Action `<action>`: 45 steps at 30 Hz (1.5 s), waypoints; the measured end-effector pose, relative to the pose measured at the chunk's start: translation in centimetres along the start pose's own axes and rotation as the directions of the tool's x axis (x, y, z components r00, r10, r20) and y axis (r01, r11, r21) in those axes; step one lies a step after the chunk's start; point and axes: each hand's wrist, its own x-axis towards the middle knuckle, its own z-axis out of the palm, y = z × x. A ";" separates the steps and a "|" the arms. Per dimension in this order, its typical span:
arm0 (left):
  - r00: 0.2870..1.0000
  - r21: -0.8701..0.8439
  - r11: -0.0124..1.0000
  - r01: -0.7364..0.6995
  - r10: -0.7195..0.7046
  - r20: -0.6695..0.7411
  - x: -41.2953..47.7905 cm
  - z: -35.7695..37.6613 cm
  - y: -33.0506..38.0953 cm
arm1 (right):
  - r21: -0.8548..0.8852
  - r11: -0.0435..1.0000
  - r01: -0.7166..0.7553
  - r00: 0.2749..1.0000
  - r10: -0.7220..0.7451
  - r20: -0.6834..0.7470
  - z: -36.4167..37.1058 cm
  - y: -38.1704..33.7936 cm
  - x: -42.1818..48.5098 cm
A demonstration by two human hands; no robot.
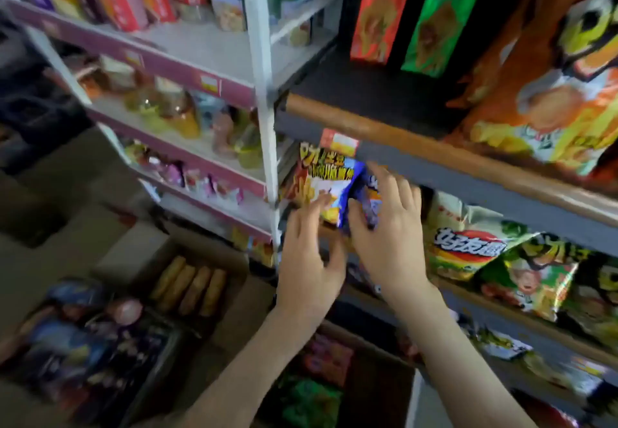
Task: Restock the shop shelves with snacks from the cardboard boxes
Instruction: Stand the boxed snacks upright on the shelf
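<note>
Under the front rail (468, 178) of the dark rack, the right hand (391, 237) kept a grip on a snack bag (331, 190). It pinched the bag's blue side, thumb low and fingers curled over the top. The left hand (307, 253) was spread loose, its fingertips touching the bag's yellow-and-white face just left of that grip. The bag stood upright at the left end of the shelf board (485, 310), so the step in hand looked like seating one pack in its row.

The next move likely called for pushing the bag back beneath the rail, squaring it, letting go, then reaching down for another.

Room was tight. The rail hung close above the grip, a white post (267, 126) stood just left of it, and green bags (468, 243) leaned near on its right. Below the grip an open cardboard box (374, 344) held more packs, blurred.
</note>
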 end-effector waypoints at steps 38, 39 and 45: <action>-0.200 0.083 -0.220 0.972 -0.959 -0.201 -43.9 30.2 -56.0 | -0.145 0.931 0.335 -0.046 0.170 0.984 43.0 41.2 -56.4; -0.217 0.081 -0.235 0.969 -0.958 -0.187 -43.9 30.5 -56.1 | -0.163 0.935 0.315 -0.008 0.174 0.985 42.5 41.7 -56.1; -0.266 0.234 -0.305 0.923 -0.946 -0.183 -43.9 32.0 -56.7 | -0.240 0.876 0.419 0.080 0.228 0.970 40.3 44.6 -53.7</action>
